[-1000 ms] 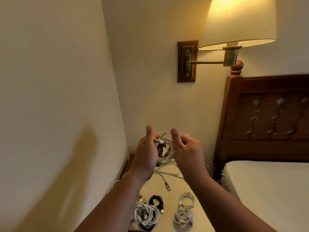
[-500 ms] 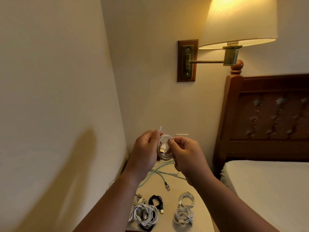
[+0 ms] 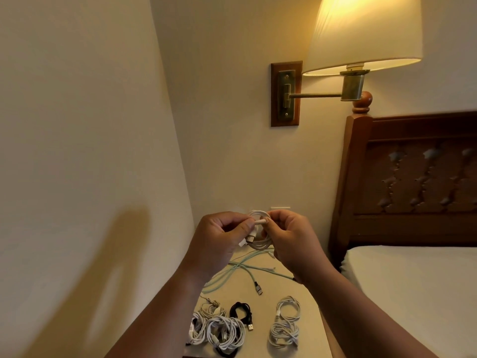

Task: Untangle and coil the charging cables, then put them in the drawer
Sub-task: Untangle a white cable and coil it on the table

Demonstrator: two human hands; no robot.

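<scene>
Both hands are raised above the bedside table [image 3: 273, 290], and the white cable [image 3: 260, 245] is held between them as a small coil, clear of the tabletop. The left hand [image 3: 219, 241] pinches the coil at its 9 o'clock side, thumb and curled fingers closed on the loops and on a plug end. The right hand [image 3: 291, 244] pinches the 3 o'clock side, fingertips appearing to close on a short cable end near the top, though this detail is small. On the table, a loose pale green cable [image 3: 227, 273] lies at 12 o'clock. A black coil [image 3: 241, 310] sits near centre. White coils lie at 7 o'clock [image 3: 224, 332] and 5 o'clock [image 3: 285, 324]. A lit wall lamp [image 3: 361, 34] hangs at 1 o'clock of the view.
</scene>
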